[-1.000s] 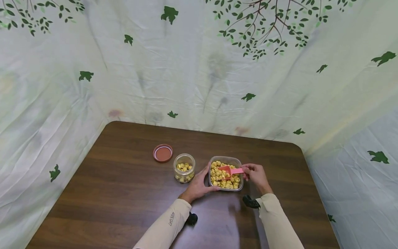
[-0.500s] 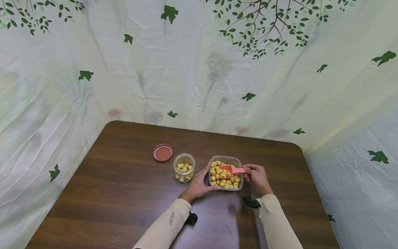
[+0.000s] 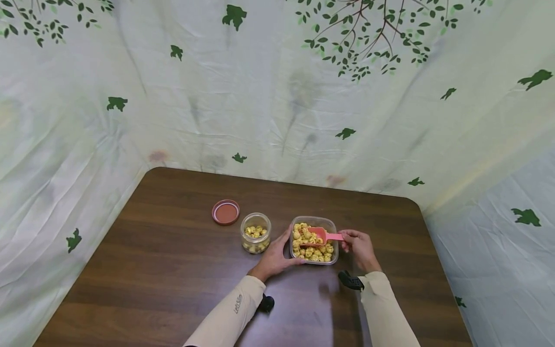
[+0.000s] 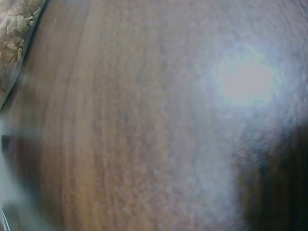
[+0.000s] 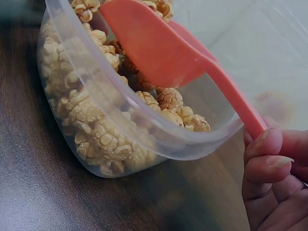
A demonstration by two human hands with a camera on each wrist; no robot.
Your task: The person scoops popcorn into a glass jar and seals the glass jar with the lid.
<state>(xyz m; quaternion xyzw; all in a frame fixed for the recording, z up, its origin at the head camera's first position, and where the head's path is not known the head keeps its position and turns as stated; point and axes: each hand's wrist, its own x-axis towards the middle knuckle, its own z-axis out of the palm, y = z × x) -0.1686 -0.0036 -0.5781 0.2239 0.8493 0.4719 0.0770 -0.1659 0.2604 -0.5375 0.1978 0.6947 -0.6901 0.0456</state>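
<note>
My right hand (image 3: pixel 359 248) pinches the handle of a coral-pink scoop (image 5: pixel 154 45) between thumb and fingers. Caramel popcorn (image 5: pixel 110 137) fills much of a clear plastic container (image 3: pixel 336 253), and the scoop's bowl is over it with some pieces inside. In the right wrist view the scoop slants across the container's rim. My left hand (image 3: pixel 274 258) holds the container at its near left corner, thumb along the front and fingers along the left side. Just left of that hand stands an open clear jar (image 3: pixel 256 246), partly filled with popcorn.
A reddish-brown round lid (image 3: pixel 226 212) lies on the brown wooden table (image 3: pixel 173 270), behind and left of the jar. A pale leaf-print cloth (image 3: pixel 260 96) hangs around the table's back and sides. The left wrist view mostly shows glossy tabletop.
The scoop has tilted and shifted slightly back and to the right over the popcorn, with pieces gathered in its bowl. My left hand keeps its hold on the container.
</note>
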